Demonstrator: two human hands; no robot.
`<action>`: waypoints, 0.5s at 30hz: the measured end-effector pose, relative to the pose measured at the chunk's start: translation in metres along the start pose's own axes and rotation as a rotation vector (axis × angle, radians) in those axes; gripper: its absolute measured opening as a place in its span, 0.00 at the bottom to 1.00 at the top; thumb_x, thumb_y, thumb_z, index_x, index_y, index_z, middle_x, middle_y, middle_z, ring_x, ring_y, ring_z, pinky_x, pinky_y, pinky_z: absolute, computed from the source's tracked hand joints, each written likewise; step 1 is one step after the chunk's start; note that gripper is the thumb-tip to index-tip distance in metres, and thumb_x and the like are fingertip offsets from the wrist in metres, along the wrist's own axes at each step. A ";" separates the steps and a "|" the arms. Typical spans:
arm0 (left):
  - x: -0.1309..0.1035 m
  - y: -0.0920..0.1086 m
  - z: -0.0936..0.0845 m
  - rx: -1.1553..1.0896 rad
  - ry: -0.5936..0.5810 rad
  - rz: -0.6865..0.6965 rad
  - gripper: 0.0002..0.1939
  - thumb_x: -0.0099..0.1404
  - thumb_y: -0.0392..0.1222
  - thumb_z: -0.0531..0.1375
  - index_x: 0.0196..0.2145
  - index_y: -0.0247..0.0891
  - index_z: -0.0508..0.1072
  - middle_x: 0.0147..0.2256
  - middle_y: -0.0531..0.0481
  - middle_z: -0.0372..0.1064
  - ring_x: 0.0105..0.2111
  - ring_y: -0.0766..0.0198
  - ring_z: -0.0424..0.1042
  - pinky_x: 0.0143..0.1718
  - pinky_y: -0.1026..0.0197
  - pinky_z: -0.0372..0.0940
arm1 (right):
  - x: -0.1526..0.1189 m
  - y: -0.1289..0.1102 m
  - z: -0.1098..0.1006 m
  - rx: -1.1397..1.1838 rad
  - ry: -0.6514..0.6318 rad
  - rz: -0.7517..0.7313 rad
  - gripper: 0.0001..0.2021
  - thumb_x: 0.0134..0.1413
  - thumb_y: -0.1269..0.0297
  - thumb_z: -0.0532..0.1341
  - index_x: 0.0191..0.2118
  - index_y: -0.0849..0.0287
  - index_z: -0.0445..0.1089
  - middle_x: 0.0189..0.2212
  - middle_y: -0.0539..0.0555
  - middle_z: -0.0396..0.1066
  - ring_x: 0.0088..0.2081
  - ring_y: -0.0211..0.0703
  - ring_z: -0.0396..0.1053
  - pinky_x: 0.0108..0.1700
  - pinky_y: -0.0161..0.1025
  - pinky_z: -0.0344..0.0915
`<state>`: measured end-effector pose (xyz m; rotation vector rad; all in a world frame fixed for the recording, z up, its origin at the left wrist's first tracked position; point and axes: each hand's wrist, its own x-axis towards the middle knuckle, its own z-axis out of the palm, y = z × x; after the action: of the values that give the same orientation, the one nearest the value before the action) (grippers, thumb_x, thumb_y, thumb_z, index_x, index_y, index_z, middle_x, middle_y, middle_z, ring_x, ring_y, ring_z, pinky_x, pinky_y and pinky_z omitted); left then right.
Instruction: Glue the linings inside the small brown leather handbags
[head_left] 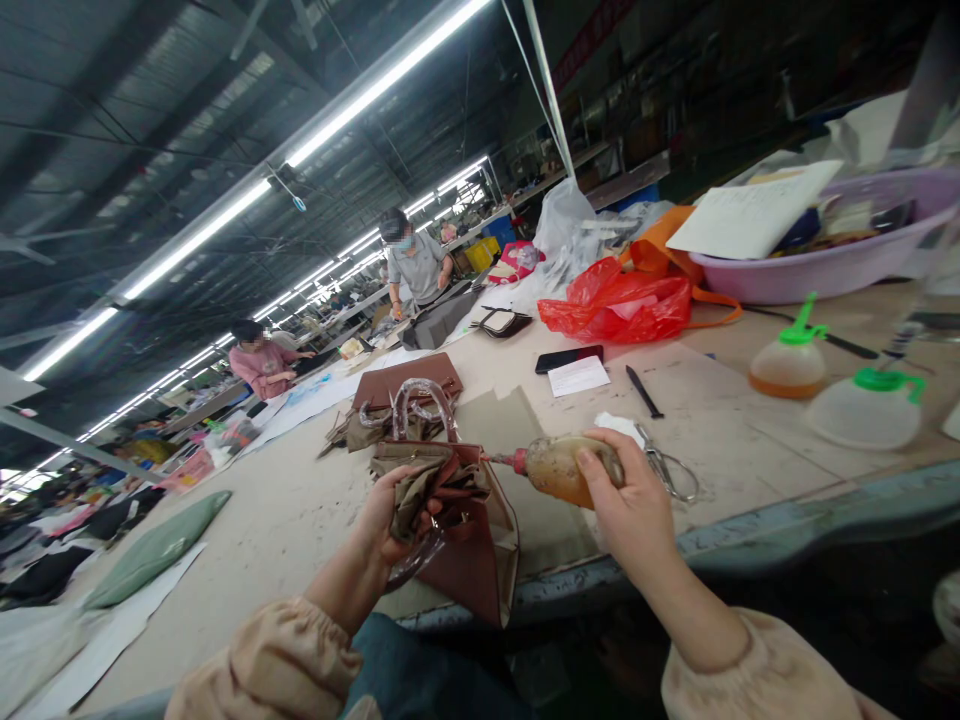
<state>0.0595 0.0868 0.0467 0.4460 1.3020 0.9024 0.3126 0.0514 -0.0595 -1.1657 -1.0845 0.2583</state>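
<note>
A brown handbag (480, 560) lies tilted at the table's front edge, its handle (424, 400) wrapped in clear plastic. My left hand (386, 520) is closed around the bag's olive lining (420, 495), which is bunched up out of the opening. In my right hand (626, 490) is a squeeze bottle (566, 468) of amber liquid, held sideways. Its red nozzle points left, and the thin tip is at the bag's upper edge; whether it touches cannot be made out. Behind this bag lies another brown bag (412, 385).
Scissors (675, 475) lie right of the bottle. Two green-capped bottles (787, 368) stand farther right, near a purple basin (825, 265). A red plastic bag (622, 305), phone (566, 358) and black pen (643, 392) lie beyond. Two people work across the table.
</note>
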 end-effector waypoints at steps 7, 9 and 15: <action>-0.001 0.000 0.002 -0.007 0.009 0.006 0.18 0.66 0.39 0.49 0.38 0.27 0.76 0.24 0.36 0.75 0.14 0.65 0.67 0.09 0.68 0.62 | 0.000 -0.004 -0.004 -0.002 -0.037 -0.116 0.07 0.61 0.63 0.58 0.44 0.54 0.70 0.38 0.54 0.72 0.41 0.47 0.70 0.43 0.45 0.68; -0.002 0.000 0.003 -0.009 0.005 -0.001 0.18 0.66 0.39 0.49 0.39 0.27 0.76 0.24 0.37 0.75 0.14 0.65 0.67 0.09 0.68 0.62 | 0.000 -0.007 -0.004 -0.008 -0.012 -0.152 0.07 0.61 0.65 0.58 0.45 0.54 0.69 0.38 0.54 0.71 0.42 0.47 0.69 0.45 0.46 0.67; -0.001 -0.001 0.004 0.003 -0.006 0.015 0.19 0.67 0.39 0.48 0.38 0.26 0.76 0.25 0.35 0.75 0.14 0.65 0.67 0.09 0.68 0.62 | -0.001 -0.016 -0.009 -0.007 -0.069 -0.349 0.12 0.60 0.71 0.59 0.49 0.54 0.67 0.40 0.56 0.67 0.43 0.47 0.67 0.46 0.46 0.67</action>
<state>0.0635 0.0861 0.0481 0.4614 1.2958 0.9114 0.3134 0.0380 -0.0464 -0.9586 -1.3287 0.0225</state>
